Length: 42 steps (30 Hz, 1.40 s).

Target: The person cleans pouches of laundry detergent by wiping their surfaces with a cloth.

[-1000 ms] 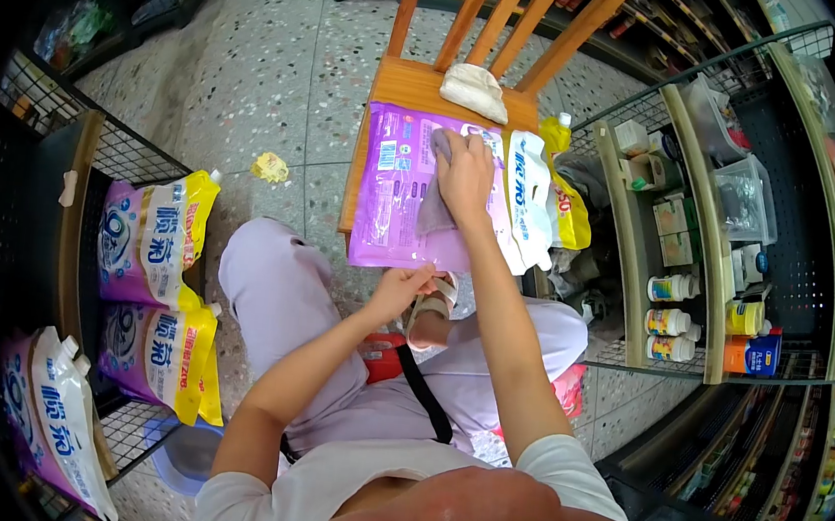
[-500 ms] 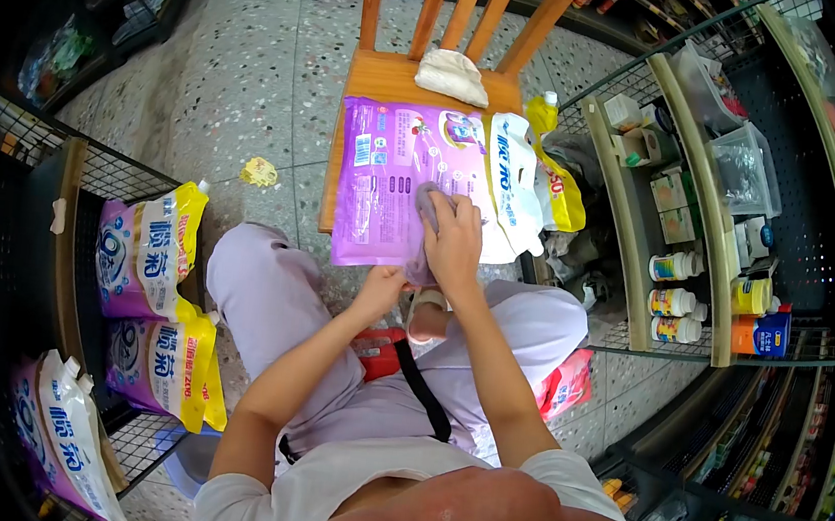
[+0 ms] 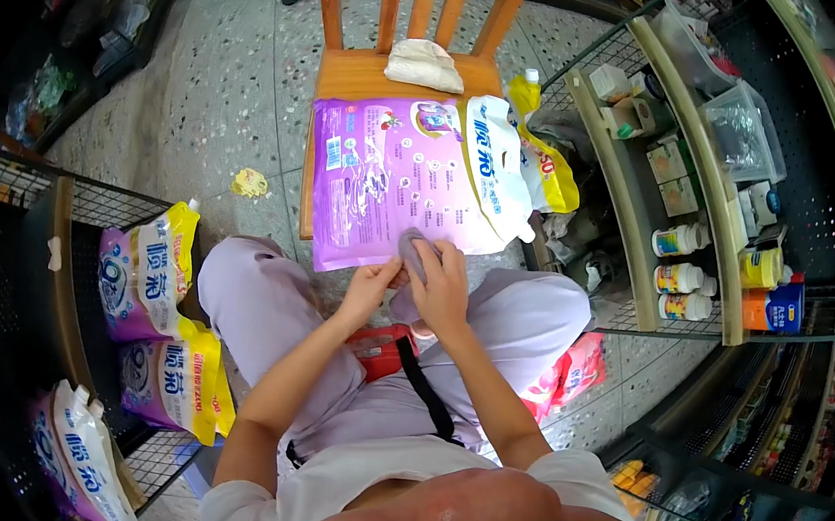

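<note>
A large purple and white detergent pouch (image 3: 396, 173) lies flat on the wooden chair's seat (image 3: 340, 77). My right hand (image 3: 438, 285) holds a greyish-purple cloth (image 3: 409, 244) against the pouch's near edge, its fingers closed over the cloth. Part of the cloth hangs down between my hands. Beside it, my left hand (image 3: 367, 288) is closed in a pinch at the same near edge. Whether its fingers grip the pouch or the cloth is hidden. A folded white cloth (image 3: 424, 64) rests at the back of the seat.
To the left, a shelf holds purple and yellow pouches (image 3: 150, 270) and a white-topped pouch (image 3: 82, 454). A rack with bottles (image 3: 681, 240) and clear bins (image 3: 745, 131) stands on the right. A yellow-capped pouch (image 3: 551, 178) is beside the chair. A red package (image 3: 567, 375) lies by my knee.
My right hand and the cloth have moved from the pouch's middle down to its near edge, close to my left hand. The view has shifted slightly.
</note>
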Motion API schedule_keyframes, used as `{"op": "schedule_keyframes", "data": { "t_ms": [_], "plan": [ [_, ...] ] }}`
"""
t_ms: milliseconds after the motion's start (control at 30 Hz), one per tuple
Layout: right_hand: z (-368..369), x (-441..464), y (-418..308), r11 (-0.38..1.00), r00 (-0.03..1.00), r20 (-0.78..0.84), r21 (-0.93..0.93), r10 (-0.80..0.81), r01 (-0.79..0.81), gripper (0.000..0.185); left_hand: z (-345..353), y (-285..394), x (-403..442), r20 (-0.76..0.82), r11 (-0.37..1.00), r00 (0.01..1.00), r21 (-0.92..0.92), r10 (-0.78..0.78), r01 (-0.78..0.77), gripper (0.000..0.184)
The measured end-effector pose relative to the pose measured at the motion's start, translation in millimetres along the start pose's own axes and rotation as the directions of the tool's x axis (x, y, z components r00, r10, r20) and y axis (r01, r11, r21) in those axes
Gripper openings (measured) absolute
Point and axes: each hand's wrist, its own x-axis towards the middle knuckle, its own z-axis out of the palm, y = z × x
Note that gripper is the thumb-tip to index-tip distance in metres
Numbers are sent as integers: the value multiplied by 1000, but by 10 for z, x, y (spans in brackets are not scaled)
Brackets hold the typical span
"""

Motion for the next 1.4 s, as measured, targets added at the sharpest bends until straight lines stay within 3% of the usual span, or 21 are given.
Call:
{"op": "schedule_keyframes", "data": {
  "t_ms": [200, 400, 600, 900, 1167, 1300, 1400],
  "plan": [
    [-184, -180, 40, 993, 997, 52, 95, 60, -64, 33, 13, -25, 25, 14, 1000, 1000, -22, 3, -3, 43],
    [-347, -229, 85, 981, 989, -82, 160, 127, -113, 35, 172, -53, 35, 93, 998, 994, -38, 58, -55, 42],
    [-401, -42, 96, 986, 982, -168, 156, 89, -62, 36, 357, -102, 180, 104, 997, 992, -48, 65, -61, 40],
    [-145, 223, 230, 997, 997, -25, 29, -68, 69, 42, 302, -123, 169, 102, 999, 994, -31, -39, 43, 32],
    [4, 613, 229, 994, 995, -67, -90, -69, 62, 43, 435, -7, 64, 71, 997, 997, -80, 11, -5, 35],
    [46, 894, 195, 992, 996, -58, -112, -63, 56, 41, 396, 41, 40, 72, 997, 997, 81, -18, 12, 36],
    [141, 1131, 235, 992, 993, -87, -102, -76, 67, 38, 407, -43, 65, 66, 995, 997, 80, 50, -56, 37]
  ]
}}
